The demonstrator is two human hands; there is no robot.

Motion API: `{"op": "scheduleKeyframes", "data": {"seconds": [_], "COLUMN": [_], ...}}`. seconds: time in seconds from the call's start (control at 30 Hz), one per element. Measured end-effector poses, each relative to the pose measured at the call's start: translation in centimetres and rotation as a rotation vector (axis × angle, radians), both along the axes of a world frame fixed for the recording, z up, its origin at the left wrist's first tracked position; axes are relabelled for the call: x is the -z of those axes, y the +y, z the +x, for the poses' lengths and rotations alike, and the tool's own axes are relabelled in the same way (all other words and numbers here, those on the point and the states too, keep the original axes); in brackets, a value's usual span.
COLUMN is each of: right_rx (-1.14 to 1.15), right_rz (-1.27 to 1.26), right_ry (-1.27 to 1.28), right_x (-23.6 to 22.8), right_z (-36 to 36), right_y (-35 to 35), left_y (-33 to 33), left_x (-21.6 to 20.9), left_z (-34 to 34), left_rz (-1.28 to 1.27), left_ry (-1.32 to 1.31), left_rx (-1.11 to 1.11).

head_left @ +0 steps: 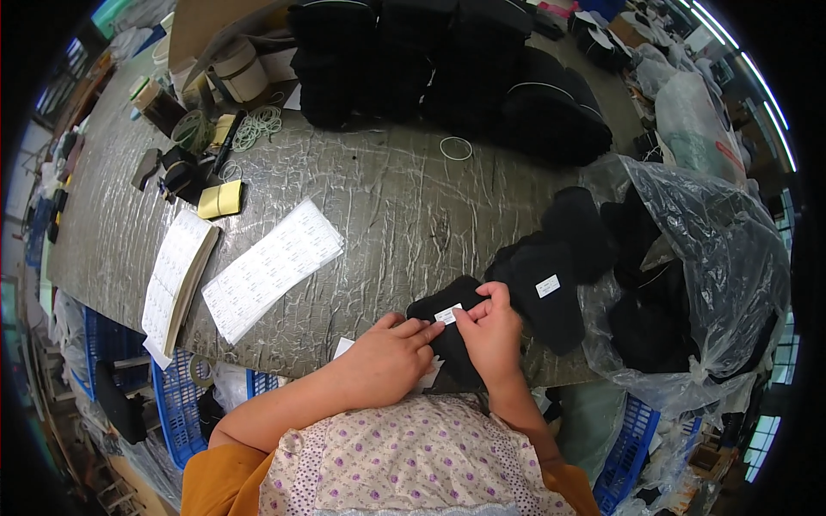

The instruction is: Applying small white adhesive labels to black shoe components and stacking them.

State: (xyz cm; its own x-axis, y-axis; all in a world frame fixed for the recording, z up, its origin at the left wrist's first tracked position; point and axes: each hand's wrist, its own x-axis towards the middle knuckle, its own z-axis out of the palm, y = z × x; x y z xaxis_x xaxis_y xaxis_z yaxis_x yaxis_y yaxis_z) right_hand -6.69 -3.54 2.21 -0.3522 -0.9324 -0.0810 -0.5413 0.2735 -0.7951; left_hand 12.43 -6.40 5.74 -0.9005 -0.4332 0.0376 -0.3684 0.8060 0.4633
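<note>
A small white label [446, 314] lies on a flat black fabric piece [465, 359] at the table's near edge. My left hand [385, 357] is closed, its fingertips pressing at the label's lower edge. White paper [430, 375] pokes out beneath this hand, mostly hidden by it. On the other side my right hand [493, 331] has its thumb on the label's right edge and its index finger bent above. Just right of that hand are overlapping black pieces [557, 320], the top one bearing another white label [547, 285].
Printed label sheets [275, 268] and a thick label pad [176, 275] lie to the left. Tall black fabric stacks [379, 64] line the back. A clear plastic bag [688, 206] with black pieces sits right. Blue crates [181, 413] stand below the table edge. A white rubber band [456, 149] lies mid-table.
</note>
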Motion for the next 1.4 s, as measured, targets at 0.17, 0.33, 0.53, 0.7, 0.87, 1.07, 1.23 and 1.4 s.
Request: {"op": "scheduleKeyframes", "data": {"seconds": [0.17, 0.33, 0.53, 0.7, 0.87, 1.07, 1.23, 1.4], "right_rx": [-0.019, -0.068, -0.056, -0.028, -0.138, -0.048, 0.12, 0.184], "right_rz": [-0.108, -0.239, -0.147, -0.042, -0.118, -0.222, -0.301, -0.363], "right_ry": [0.24, 0.269, 0.108, -0.103, -0.053, -0.072, -0.01, -0.037], "right_x": [-0.2, 0.0, -0.3, -1.8, -0.4, -1.2, -3.8, -5.0], "right_z": [-0.2, -1.1, -2.3, -2.7, -1.9, -1.8, -4.8, -10.2], "right_y": [-0.2, -0.2, 0.1, -0.4, 0.1, 0.2, 0.3, -0.6], "left_y": [-0.1, -0.2, -0.7, -0.9, -1.0, -1.1, -1.1, -1.3], "left_x": [-0.1, 0.3, 0.3, 0.7, 0.0, 0.2, 1.1, 1.2], "left_z": [0.0, 0.6, 1.4, 1.5, 1.8, 2.0, 2.2, 2.2], "left_rz": [0.028, 0.123, 0.277, 0.316, 0.328, 0.325, 0.285, 0.223], "left_ry": [-0.02, 0.058, 0.092, 0.117, 0.127, 0.124, 0.103, 0.121], "left_rx": [-0.003, -0.036, -0.03, -0.014, -0.033, -0.023, -0.062, -0.05]}}
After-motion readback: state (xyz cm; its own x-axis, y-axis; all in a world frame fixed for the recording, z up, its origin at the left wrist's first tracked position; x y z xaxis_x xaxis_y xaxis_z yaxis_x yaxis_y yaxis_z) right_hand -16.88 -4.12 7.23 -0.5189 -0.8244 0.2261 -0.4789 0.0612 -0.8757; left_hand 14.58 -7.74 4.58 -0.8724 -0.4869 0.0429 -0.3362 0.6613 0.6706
